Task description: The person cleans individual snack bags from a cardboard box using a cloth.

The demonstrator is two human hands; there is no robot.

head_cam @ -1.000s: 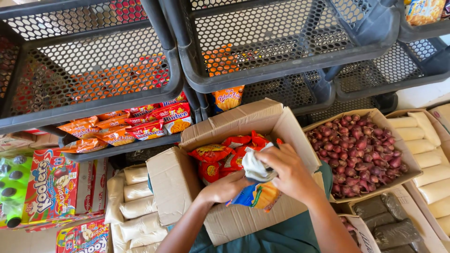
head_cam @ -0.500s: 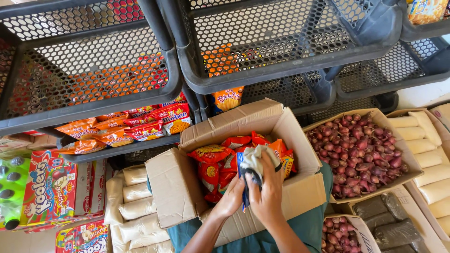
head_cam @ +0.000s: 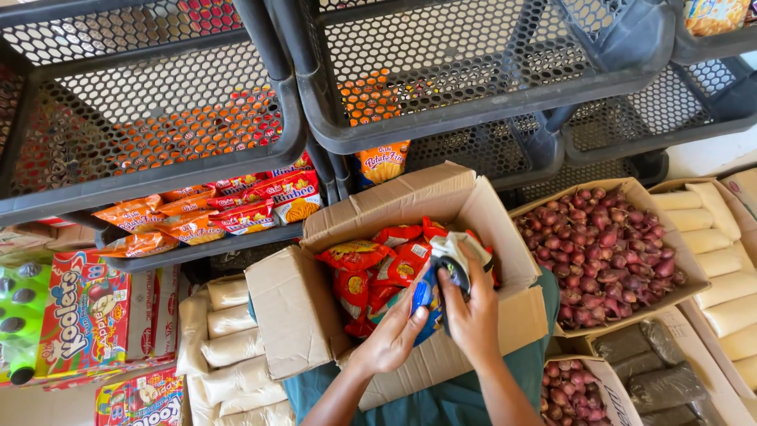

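An open cardboard box (head_cam: 300,308) rests on my lap, filled with red and orange snack packets (head_cam: 363,272). My left hand (head_cam: 394,335) reaches into the box and grips a blue and yellow packet (head_cam: 424,296). My right hand (head_cam: 473,312) is beside it, closed on a white and dark packet (head_cam: 451,256) held over the box's right side. Both hands touch the same bundle of packets in the middle of the box.
Black mesh crates (head_cam: 158,118) are stacked ahead, with orange snack packets (head_cam: 197,209) on a lower shelf. A box of red onions (head_cam: 611,252) sits at right, beside pale bagged goods (head_cam: 710,237). White bags (head_cam: 229,347) and colourful cartons (head_cam: 87,312) lie at left.
My hands have moved from the box's lower right to its middle and drawn close together. The white packet went with my right hand.
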